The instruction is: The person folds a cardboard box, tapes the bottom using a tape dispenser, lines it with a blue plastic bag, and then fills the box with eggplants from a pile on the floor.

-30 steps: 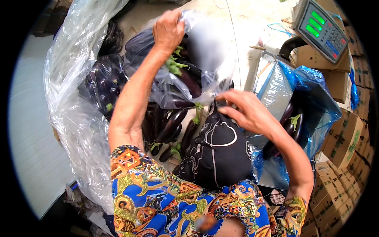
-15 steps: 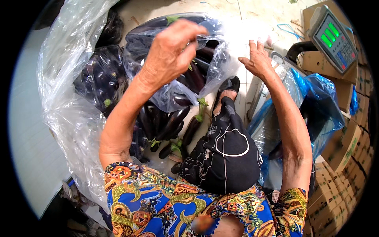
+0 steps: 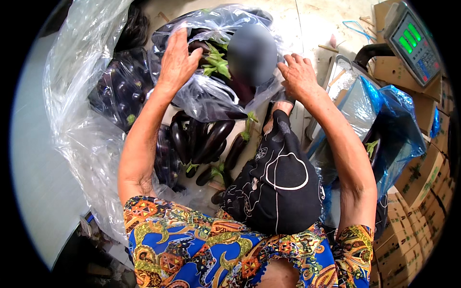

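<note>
Head view: at 12 o'clock a clear plastic bag (image 3: 206,98) of eggplants lies on the floor (image 3: 314,21), its film folded back so some green stalks (image 3: 216,65) show; a blurred round patch hides part of it. At 11 o'clock the left hand (image 3: 175,67) lies over the bag's near-left side, fingers extended and thumb well apart, gripping nothing visible, perhaps to keep the film spread. Between 1 and 2 o'clock the right hand (image 3: 300,79) has its fingers half curled by the bag's right edge; I cannot tell whether they pinch film. Loose eggplants (image 3: 211,144) lie at the bag's 6 o'clock, within easy reach. At 3 o'clock sits blue plastic (image 3: 403,127), apparently as a liner, below the scale display (image 3: 414,43), tilted probably for reading, at 2 o'clock.
</note>
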